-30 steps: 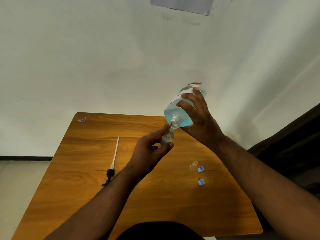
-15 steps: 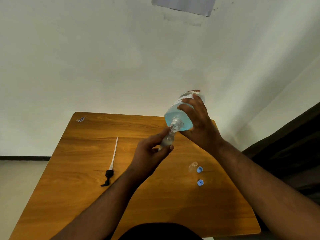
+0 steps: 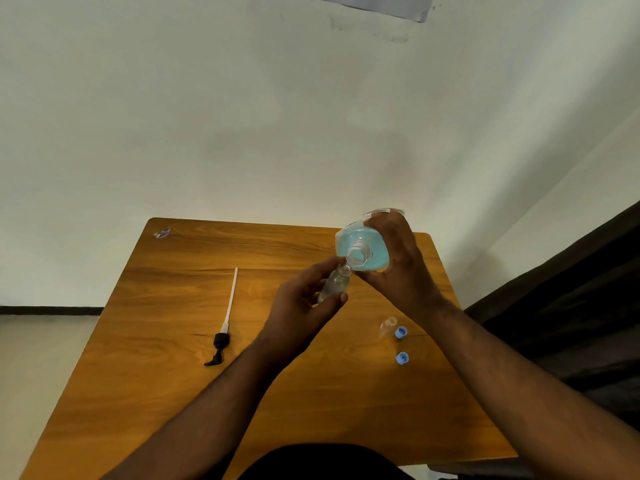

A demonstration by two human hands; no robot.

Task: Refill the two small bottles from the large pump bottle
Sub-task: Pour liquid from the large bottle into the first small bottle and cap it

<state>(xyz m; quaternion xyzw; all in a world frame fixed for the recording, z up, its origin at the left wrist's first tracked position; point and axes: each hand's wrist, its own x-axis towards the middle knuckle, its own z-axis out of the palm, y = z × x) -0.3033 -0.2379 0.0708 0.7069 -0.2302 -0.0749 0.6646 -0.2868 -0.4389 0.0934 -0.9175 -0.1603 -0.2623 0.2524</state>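
Observation:
My right hand [image 3: 403, 271] grips the large clear bottle [image 3: 360, 245] of blue liquid, tipped so its open neck points down toward me. My left hand [image 3: 301, 306] holds a small clear bottle [image 3: 335, 282] tilted up, its mouth touching the large bottle's neck. A second small clear bottle [image 3: 387, 326] lies uncapped on the wooden table [image 3: 156, 341], right of my hands. Two blue caps [image 3: 401, 332] [image 3: 401, 358] lie beside it. The black pump head with its long white tube [image 3: 227, 320] lies on the table to the left.
A small wrapper or label [image 3: 162, 233] lies at the table's far left corner. The table stands against a white wall [image 3: 277, 116]. A dark piece of furniture [image 3: 571, 289] borders the table's right side.
The large bottle has come lower and tipped further, its neck now turned more toward me. The small bottle in my left hand has tilted to meet it.

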